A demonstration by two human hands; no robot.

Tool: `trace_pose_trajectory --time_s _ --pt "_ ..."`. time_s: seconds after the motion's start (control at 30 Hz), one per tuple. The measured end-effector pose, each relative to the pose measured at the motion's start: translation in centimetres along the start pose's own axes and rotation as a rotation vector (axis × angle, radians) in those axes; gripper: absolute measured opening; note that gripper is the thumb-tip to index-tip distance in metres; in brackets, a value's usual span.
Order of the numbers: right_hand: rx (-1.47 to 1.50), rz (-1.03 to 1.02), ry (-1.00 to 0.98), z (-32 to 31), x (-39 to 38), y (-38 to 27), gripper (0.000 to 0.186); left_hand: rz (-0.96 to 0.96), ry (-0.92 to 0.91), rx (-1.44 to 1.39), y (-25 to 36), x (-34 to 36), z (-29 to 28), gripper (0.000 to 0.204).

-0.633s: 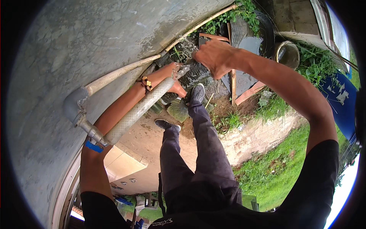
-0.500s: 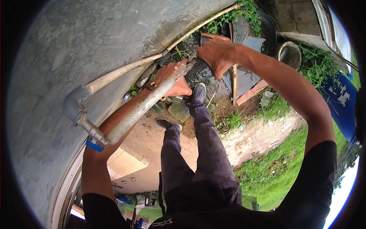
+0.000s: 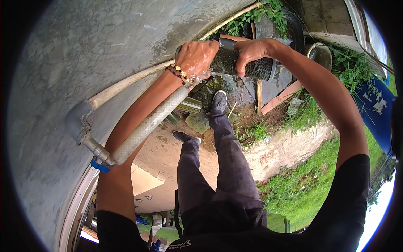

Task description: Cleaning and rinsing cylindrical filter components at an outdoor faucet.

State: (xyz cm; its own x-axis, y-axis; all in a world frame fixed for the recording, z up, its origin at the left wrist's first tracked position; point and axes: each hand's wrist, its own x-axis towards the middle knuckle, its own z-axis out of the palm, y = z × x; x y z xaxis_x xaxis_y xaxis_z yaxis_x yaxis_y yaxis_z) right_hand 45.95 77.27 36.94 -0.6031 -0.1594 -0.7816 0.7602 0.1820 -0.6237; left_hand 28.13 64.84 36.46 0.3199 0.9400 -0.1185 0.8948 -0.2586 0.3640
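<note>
My left hand (image 3: 197,59), wet, with a beaded bracelet at the wrist, is closed on the left end of a dark mesh cylinder (image 3: 262,69), which lies nearly crosswise. My right hand (image 3: 252,56) grips the cylinder farther right, thumb on its near side, partly hiding it. Water splashes just below my left wrist at the mouth of a pale reinforced hose (image 3: 149,124). The hose runs down to a metal tap (image 3: 100,151) with a blue handle (image 3: 100,165), fitted to a grey elbow pipe (image 3: 77,117). My left forearm passes alongside the hose.
A grey wall (image 3: 58,67) with a pale pipe (image 3: 121,86) curves along the left. Below my hands are my shoes, stones, wood pieces and green cylinders (image 3: 189,105). A dark tub (image 3: 294,29), a pail (image 3: 325,59), weeds and a blue sheet (image 3: 373,109) are at the right.
My left hand has moved up from below the hose mouth onto the cylinder's left end. The cylinder now lies more level, with its rimmed right end showing beside my right hand.
</note>
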Motion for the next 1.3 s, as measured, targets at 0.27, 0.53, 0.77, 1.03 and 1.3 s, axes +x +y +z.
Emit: trace_pose_trajectory --time_s 0.27,0.53,0.77,1.03,1.3 --pt "-0.716 0.189 0.459 3.1 -3.2 -2.1 0.039 -0.029 -0.289 -0.246 -0.4 2.6 0.1 0.044" --pt "-1.286 -0.385 1.101 3.4 -2.3 2.1 0.049 -0.259 -0.917 -1.329 -2.8 1.3 1.1 0.054" --pt "-0.953 -0.033 0.428 1.5 -2.6 -3.5 0.030 -0.261 -0.490 -0.451 -0.9 -1.9 -0.2 0.101" --pt "-0.184 0.076 -0.150 0.2 -0.9 -1.5 0.033 -0.080 0.265 0.048 2.3 -5.7 3.0 0.070" --pt "0.234 0.199 -0.187 2.1 0.6 0.1 0.039 -0.068 0.339 0.128 0.7 -7.0 3.6 0.062"
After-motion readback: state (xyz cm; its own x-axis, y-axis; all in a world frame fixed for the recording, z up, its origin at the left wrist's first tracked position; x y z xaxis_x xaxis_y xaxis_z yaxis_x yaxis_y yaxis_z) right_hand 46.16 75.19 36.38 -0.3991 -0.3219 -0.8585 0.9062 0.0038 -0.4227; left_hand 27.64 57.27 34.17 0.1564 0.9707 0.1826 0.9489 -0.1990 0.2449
